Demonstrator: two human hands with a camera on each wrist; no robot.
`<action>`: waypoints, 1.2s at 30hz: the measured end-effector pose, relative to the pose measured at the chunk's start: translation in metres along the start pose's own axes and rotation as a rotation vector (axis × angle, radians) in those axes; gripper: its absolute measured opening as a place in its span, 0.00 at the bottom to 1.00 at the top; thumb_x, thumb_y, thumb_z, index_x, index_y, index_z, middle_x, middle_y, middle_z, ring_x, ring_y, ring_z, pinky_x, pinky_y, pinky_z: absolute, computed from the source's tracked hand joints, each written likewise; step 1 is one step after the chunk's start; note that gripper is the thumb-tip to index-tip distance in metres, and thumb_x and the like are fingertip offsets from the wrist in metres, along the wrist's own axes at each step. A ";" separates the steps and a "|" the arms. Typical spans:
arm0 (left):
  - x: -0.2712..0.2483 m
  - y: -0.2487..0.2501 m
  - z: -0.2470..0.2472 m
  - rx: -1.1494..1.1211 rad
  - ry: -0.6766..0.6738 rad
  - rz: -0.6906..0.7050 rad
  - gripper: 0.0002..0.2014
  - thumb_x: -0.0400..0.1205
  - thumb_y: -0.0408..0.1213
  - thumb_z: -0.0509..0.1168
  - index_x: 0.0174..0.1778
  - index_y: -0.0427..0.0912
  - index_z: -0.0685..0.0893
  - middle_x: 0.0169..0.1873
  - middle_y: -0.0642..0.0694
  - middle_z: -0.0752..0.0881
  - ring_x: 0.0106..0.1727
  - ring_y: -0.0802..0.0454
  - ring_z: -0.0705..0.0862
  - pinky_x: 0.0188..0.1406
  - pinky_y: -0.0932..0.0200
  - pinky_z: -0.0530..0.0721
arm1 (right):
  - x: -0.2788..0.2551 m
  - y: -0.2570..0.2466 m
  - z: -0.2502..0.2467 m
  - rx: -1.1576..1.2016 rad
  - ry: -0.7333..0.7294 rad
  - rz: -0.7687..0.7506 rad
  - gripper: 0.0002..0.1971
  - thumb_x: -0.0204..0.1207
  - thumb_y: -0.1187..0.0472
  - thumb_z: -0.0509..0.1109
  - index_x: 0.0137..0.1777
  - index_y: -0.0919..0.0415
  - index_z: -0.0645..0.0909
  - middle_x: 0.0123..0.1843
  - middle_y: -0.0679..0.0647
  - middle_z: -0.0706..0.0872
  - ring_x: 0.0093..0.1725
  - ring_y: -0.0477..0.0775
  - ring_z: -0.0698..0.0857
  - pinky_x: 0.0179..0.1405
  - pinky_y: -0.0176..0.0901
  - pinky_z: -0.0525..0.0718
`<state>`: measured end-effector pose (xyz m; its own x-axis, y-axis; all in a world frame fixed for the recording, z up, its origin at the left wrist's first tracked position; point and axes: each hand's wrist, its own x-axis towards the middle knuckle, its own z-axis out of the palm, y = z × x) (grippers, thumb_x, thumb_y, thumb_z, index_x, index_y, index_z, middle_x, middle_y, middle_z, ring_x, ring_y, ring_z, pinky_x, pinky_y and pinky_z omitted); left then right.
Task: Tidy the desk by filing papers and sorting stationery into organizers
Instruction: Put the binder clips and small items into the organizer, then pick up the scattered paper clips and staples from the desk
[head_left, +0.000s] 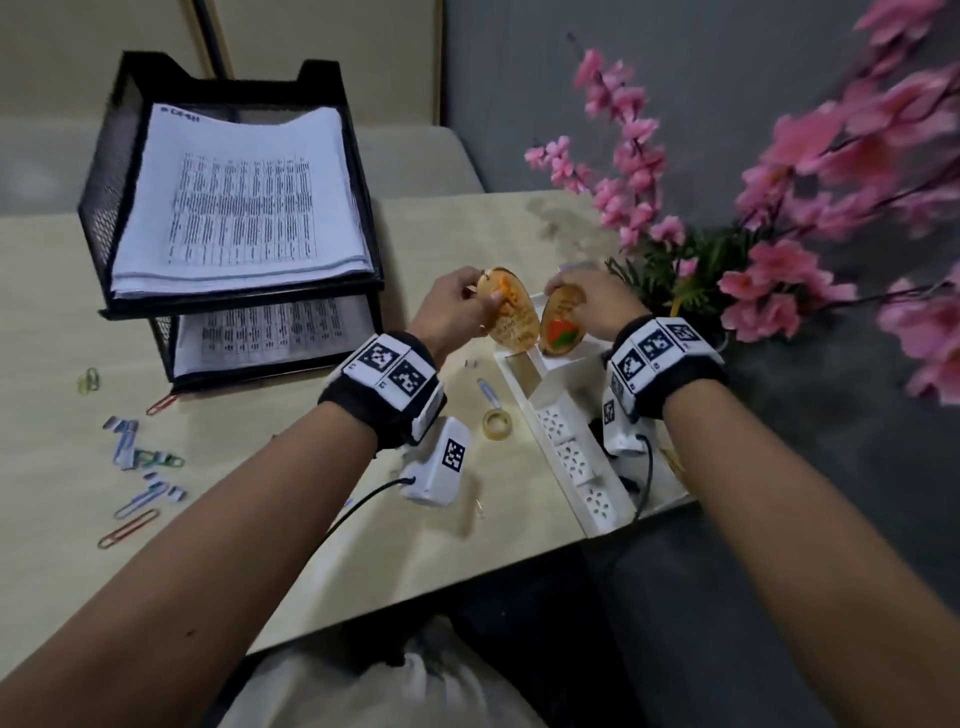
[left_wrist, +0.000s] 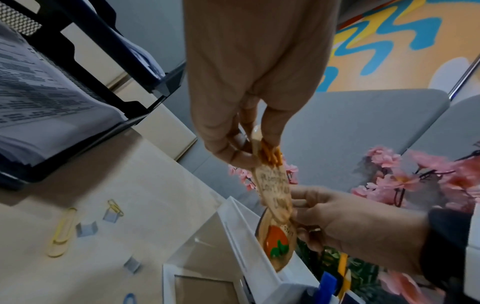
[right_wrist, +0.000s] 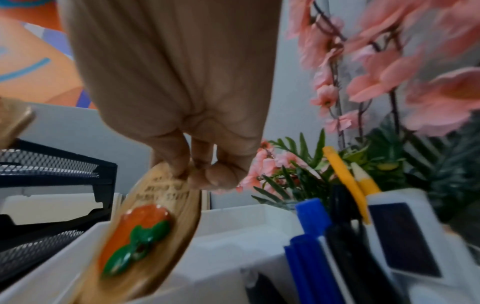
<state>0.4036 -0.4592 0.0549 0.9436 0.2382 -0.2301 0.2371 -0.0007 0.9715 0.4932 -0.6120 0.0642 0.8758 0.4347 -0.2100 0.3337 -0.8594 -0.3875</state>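
My left hand (head_left: 470, 301) pinches the top of an oval wooden plaque with an orange ornament (head_left: 511, 314) (left_wrist: 275, 185), held upright above the desk. My right hand (head_left: 582, 301) (right_wrist: 205, 174) pinches a second oval wooden plaque with an orange and green ornament (head_left: 561, 325) (right_wrist: 145, 230), its lower end over the far compartment of the white desk organizer (head_left: 524, 364) (right_wrist: 233, 218). The two plaques hang side by side, almost touching. Blue and black pens (right_wrist: 311, 242) and yellow pencils (right_wrist: 345, 176) stand in the organizer.
A black mesh two-tier paper tray (head_left: 104, 208) with printed sheets stands at the back left. Paper clips (head_left: 140, 457) and staples lie scattered on the left. A tape roll (head_left: 496, 423) lies beside the organizer. Pink artificial flowers (head_left: 779, 234) crowd the right side.
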 end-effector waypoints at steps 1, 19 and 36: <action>0.003 0.001 0.003 -0.002 0.012 0.000 0.03 0.84 0.30 0.61 0.52 0.37 0.75 0.38 0.44 0.78 0.37 0.52 0.78 0.25 0.73 0.81 | 0.004 0.000 0.000 -0.012 -0.039 -0.016 0.21 0.73 0.74 0.57 0.57 0.55 0.84 0.65 0.62 0.81 0.64 0.63 0.80 0.68 0.53 0.78; 0.053 -0.005 0.075 1.349 -0.395 0.255 0.28 0.81 0.43 0.64 0.77 0.58 0.67 0.73 0.43 0.69 0.71 0.39 0.70 0.65 0.47 0.74 | -0.001 0.051 -0.052 -0.144 0.129 0.147 0.20 0.75 0.68 0.60 0.64 0.52 0.82 0.68 0.60 0.82 0.66 0.66 0.79 0.68 0.56 0.78; 0.048 -0.001 0.086 1.082 -0.200 0.094 0.29 0.77 0.39 0.69 0.74 0.40 0.69 0.66 0.35 0.70 0.62 0.34 0.79 0.60 0.47 0.77 | 0.006 0.026 -0.009 -0.354 0.091 0.245 0.12 0.79 0.71 0.58 0.57 0.72 0.79 0.63 0.68 0.82 0.62 0.67 0.82 0.54 0.52 0.80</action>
<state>0.4687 -0.5310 0.0375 0.9657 0.0317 -0.2578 0.1478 -0.8833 0.4450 0.5107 -0.6340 0.0614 0.9657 0.1950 -0.1717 0.1976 -0.9803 -0.0017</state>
